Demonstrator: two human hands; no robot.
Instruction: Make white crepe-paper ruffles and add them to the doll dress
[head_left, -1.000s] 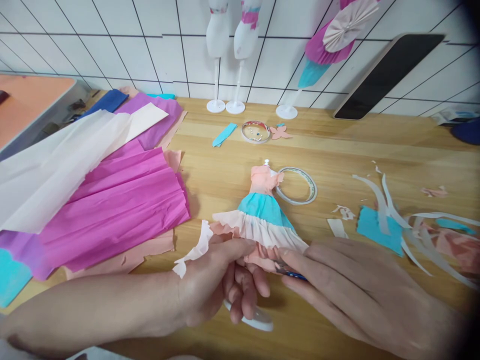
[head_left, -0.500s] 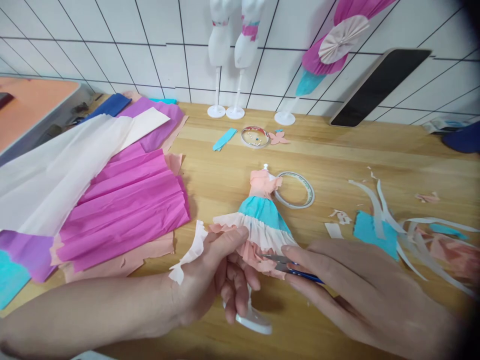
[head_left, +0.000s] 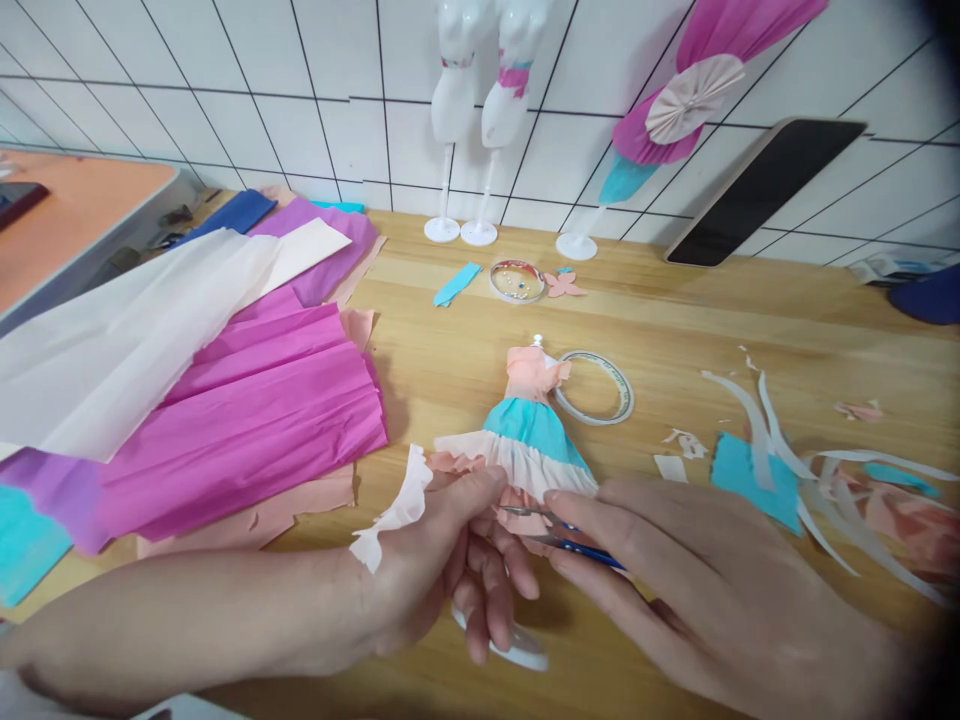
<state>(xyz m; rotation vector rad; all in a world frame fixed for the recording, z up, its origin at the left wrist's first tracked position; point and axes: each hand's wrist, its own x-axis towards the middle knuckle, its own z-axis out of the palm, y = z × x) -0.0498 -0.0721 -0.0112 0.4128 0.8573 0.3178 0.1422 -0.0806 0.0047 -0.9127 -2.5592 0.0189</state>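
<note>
A small paper dress [head_left: 529, 420] in peach, turquoise and white tiers covers a mannequin that lies tilted towards me, its white round base [head_left: 517, 648] partly behind my fingers. My left hand [head_left: 465, 555] pinches the ruffled hem between thumb and fingers. In my right hand [head_left: 675, 570] is a pair of small blue-handled scissors [head_left: 574, 545], blades parted at the peach bottom ruffle. A frilled white paper strip [head_left: 397, 510] hangs over the back of my left hand by the thumb. The mannequin's legs are hidden by dress and hand.
Magenta crepe paper [head_left: 277, 420] and white paper [head_left: 172, 320] lie stacked at left. Beyond the dress are a tape ring [head_left: 622, 400] and a ring with beads [head_left: 517, 282]. Scrap strips [head_left: 765, 425] lie right. Mannequins [head_left: 450, 110] and a phone [head_left: 765, 195] stand at the tiled wall.
The scissors and my right hand have moved left along the peach hem, closer to my left fingers. My left hand keeps its pinch. The whole view has shifted slightly.
</note>
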